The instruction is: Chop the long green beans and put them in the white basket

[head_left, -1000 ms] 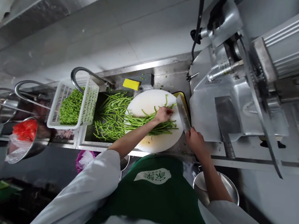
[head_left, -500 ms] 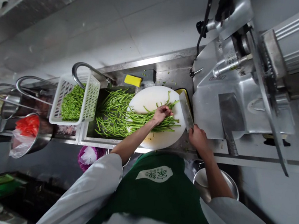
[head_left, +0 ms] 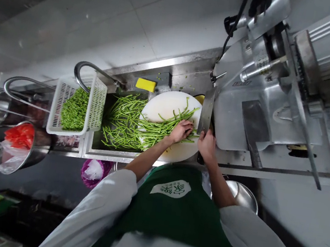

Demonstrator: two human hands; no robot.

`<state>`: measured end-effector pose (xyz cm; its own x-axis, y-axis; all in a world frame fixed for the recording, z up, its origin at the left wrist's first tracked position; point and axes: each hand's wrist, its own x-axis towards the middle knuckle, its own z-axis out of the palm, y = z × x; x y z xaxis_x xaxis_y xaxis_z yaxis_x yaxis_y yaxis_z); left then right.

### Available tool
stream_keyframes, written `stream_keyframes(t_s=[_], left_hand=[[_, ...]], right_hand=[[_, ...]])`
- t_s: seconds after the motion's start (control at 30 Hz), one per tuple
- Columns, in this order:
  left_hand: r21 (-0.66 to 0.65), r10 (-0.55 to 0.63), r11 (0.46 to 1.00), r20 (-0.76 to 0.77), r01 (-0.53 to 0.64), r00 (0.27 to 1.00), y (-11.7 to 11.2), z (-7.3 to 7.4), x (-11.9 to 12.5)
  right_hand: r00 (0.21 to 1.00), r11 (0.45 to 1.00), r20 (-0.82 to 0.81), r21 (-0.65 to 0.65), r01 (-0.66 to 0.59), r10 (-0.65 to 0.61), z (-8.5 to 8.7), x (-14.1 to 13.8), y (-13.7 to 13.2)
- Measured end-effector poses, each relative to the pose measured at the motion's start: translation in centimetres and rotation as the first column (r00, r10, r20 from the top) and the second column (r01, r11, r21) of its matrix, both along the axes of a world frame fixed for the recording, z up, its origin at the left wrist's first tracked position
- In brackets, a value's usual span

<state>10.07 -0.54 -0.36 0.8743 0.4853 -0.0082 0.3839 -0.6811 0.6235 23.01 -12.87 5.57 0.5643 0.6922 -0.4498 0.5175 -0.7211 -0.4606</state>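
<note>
A bundle of long green beans (head_left: 139, 125) lies across a round white cutting board (head_left: 168, 105) and over the sink. My left hand (head_left: 181, 131) presses down on the beans near their right ends, fingers curled over them. My right hand (head_left: 206, 144) grips the handle of a cleaver (head_left: 206, 111), whose wide blade stands at the board's right edge, right beside my left hand.
A white basket (head_left: 95, 106) of chopped green pieces sits over the sink at the left, by a curved tap (head_left: 81, 67). A yellow sponge (head_left: 146, 84) lies behind the board. A large metal slicing machine (head_left: 270, 90) stands at the right. A metal bowl (head_left: 243, 196) sits below the counter.
My right hand has brought the cleaver left from the counter to the board's right edge. My left hand has slid down and settled on the bean bundle.
</note>
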Motion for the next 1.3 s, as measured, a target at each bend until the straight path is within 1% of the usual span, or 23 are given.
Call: stream_keyframes(t_s=[0.13,0.23,0.27,0.3,0.37,0.43,0.47,0.53,0.6,0.63,0.67,0.73,0.8,0.83,0.9,0.93,1.0,1.07,1.13,1.2,1.3], left_hand=[[-0.024,-0.011,1.0,-0.009,0.011,1.0,0.2,-0.2,0.3],[-0.048,-0.015,0.999,-0.001,0.015,1.0,0.1,0.1,0.2],[-0.056,0.003,0.998,0.005,-0.002,1.0,0.0,0.2,0.1],[-0.061,0.041,0.997,0.013,-0.04,0.999,0.0,0.4,0.0],[-0.072,0.171,0.983,0.043,-0.168,0.984,-0.1,0.7,-0.1],[-0.124,0.303,0.948,0.083,-0.292,0.949,0.1,0.7,-0.2],[-0.172,0.35,0.928,0.095,-0.331,0.932,0.1,0.5,-0.3],[-0.295,0.4,0.886,0.097,-0.357,0.912,0.3,-0.1,-0.2],[-0.396,0.414,0.849,0.088,-0.35,0.906,0.4,-0.7,-0.2],[-0.425,0.412,0.838,0.085,-0.341,0.907,0.5,-0.9,-0.1],[-0.435,0.403,0.838,0.084,-0.33,0.911,0.5,-1.0,0.0],[-0.387,0.366,0.869,0.088,-0.307,0.926,0.7,-0.7,0.2],[-0.268,0.289,0.928,0.071,-0.261,0.955,1.1,0.3,0.5],[-0.2,0.234,0.954,0.034,-0.223,0.972,1.4,0.9,0.8],[-0.092,0.114,0.988,-0.113,-0.125,0.987,2.1,2.2,1.4],[-0.057,0.061,0.996,-0.209,-0.075,0.976,2.5,2.8,1.8],[-0.01,-0.02,1.0,-0.381,0.018,0.924,3.3,3.7,2.7],[0.012,-0.078,0.995,-0.481,0.096,0.873,3.8,4.1,3.5],[0.001,-0.126,0.989,-0.521,0.148,0.844,4.0,4.2,4.3],[-0.033,-0.15,0.987,-0.515,0.156,0.844,4.0,4.1,4.9],[-0.069,-0.118,0.993,-0.456,0.097,0.882,4.0,3.7,5.2]], right_hand=[[1.0,0.999,-0.014,-0.037,0.016,-0.016,-0.5,-1.0,1.1],[0.999,0.998,0.001,-0.042,0.038,-0.038,-0.7,-1.4,1.7],[0.999,0.998,0.005,-0.038,0.045,-0.045,-0.8,-1.4,1.9],[0.999,0.998,0.006,-0.034,0.051,-0.051,-0.9,-1.3,2.0],[0.998,0.998,0.007,-0.03,0.06,-0.06,-1.1,-0.9,2.1],[0.998,0.997,0.009,-0.028,0.065,-0.065,-1.3,-0.4,2.1],[0.998,0.998,0.011,-0.026,0.065,-0.065,-1.4,-0.2,2.0],[0.998,0.998,0.016,-0.019,0.059,-0.058,-1.5,0.2,1.9],[0.999,0.999,0.024,-0.008,0.048,-0.048,-1.6,0.3,1.9],[0.999,0.999,0.026,-0.007,0.042,-0.042,-1.7,0.4,1.9],[0.999,0.999,0.029,-0.01,0.038,-0.037,-1.7,0.4,1.9],[0.999,0.999,0.031,-0.022,0.03,-0.03,-1.8,0.4,1.9],[0.999,0.999,0.03,-0.03,0.025,-0.024,-1.9,0.5,1.9],[0.999,0.999,0.029,-0.029,0.024,-0.023,-2.0,0.6,1.9],[0.999,1.0,0.026,-0.023,0.019,-0.018,-2.1,0.7,1.8],[1.0,1.0,0.025,-0.021,0.017,-0.017,-2.2,0.8,1.8],[1.0,1.0,0.021,-0.015,0.016,-0.015,-2.3,0.8,1.8],[1.0,1.0,0.015,-0.01,0.016,-0.015,-2.3,0.9,1.7],[1.0,1.0,0.012,-0.007,0.015,-0.015,-2.3,0.8,1.7],[1.0,1.0,0.016,-0.003,0.014,-0.014,-2.2,0.8,1.7],[1.0,1.0,0.021,0.002,0.007,-0.008,-2.2,0.8,1.7]])
